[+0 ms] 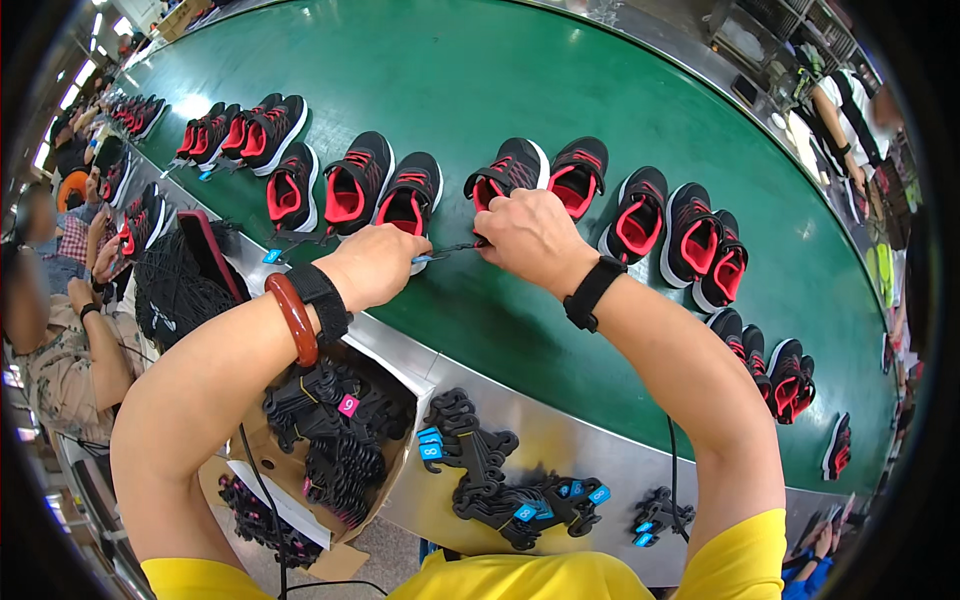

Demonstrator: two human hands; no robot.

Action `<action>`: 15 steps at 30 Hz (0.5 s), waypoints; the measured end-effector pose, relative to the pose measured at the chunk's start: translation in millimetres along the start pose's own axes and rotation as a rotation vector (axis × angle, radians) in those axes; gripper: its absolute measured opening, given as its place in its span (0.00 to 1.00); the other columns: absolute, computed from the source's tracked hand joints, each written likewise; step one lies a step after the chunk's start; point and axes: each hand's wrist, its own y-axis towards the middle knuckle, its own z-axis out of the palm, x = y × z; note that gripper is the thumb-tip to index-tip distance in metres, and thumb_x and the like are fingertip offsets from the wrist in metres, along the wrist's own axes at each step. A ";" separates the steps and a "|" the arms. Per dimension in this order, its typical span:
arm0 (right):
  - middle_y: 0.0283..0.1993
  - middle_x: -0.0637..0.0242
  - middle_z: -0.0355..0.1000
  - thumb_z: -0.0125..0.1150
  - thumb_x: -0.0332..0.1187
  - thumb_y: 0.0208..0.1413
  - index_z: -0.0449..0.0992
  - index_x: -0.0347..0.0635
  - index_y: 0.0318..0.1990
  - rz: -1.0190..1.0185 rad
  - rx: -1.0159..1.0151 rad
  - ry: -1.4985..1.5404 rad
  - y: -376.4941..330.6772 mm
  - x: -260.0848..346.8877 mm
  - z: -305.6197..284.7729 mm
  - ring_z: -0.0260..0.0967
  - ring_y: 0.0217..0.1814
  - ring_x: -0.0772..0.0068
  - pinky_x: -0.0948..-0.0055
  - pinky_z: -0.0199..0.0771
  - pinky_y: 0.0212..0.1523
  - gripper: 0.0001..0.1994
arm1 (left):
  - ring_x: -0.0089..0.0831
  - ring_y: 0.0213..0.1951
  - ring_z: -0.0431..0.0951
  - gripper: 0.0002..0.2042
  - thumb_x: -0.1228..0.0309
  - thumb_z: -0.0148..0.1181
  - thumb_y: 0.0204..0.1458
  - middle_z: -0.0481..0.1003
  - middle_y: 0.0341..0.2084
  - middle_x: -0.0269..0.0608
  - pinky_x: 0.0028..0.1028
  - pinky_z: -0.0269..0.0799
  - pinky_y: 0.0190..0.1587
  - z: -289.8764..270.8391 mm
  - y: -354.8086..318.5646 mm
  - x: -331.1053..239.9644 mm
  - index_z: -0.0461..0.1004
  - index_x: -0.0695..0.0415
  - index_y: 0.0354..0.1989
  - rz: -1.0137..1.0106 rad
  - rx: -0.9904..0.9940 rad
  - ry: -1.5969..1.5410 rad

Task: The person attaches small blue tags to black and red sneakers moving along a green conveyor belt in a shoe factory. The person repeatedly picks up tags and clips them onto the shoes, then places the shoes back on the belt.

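Observation:
My left hand (372,268) is closed in a pinch at one end of a thin black cord (460,246), where a light-blue bit shows at the fingertips. My right hand (537,235) pinches the cord's other end, so it stretches between the two hands. Just beyond my right hand stands a pair of black sneakers with red linings; its left shoe (510,165) is partly covered by the hand, and its right shoe (580,172) lies beside it. Near my left hand is another black-and-red sneaker (412,190). Whatever lies inside my fingers is hidden.
More black-and-red sneakers (637,215) line the green belt (480,75). Black plastic hangers with blue tags (480,455) lie on the metal ledge (420,530). A carton (405,440) holds more hangers, beside a bundle of black cords (180,285). Co-workers sit at left; one person stands far right.

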 end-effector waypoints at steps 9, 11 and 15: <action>0.26 0.64 0.75 0.66 0.38 0.46 0.80 0.45 0.24 0.015 0.076 -0.100 13.6 9.3 10.8 0.75 0.32 0.60 0.63 0.72 0.31 0.07 | 0.50 0.40 0.79 0.17 0.78 0.52 0.50 0.78 0.35 0.55 0.43 0.73 0.45 4.7 2.2 4.7 0.77 0.56 0.48 0.021 -0.058 -0.018; 0.27 0.65 0.75 0.66 0.40 0.47 0.80 0.46 0.27 0.040 0.256 -0.156 19.7 13.2 6.0 0.75 0.34 0.60 0.62 0.73 0.32 0.08 | 0.50 0.41 0.77 0.15 0.79 0.53 0.51 0.76 0.33 0.53 0.42 0.72 0.46 6.9 1.9 11.0 0.77 0.56 0.46 0.065 -0.112 -0.109; 0.37 0.66 0.73 0.70 0.45 0.45 0.79 0.48 0.37 0.080 -0.042 0.319 10.9 -3.8 6.8 0.73 0.44 0.59 0.60 0.74 0.39 0.15 | 0.52 0.44 0.72 0.19 0.83 0.51 0.49 0.68 0.42 0.54 0.42 0.69 0.48 -0.5 -7.0 35.3 0.75 0.54 0.50 0.205 -0.150 -0.311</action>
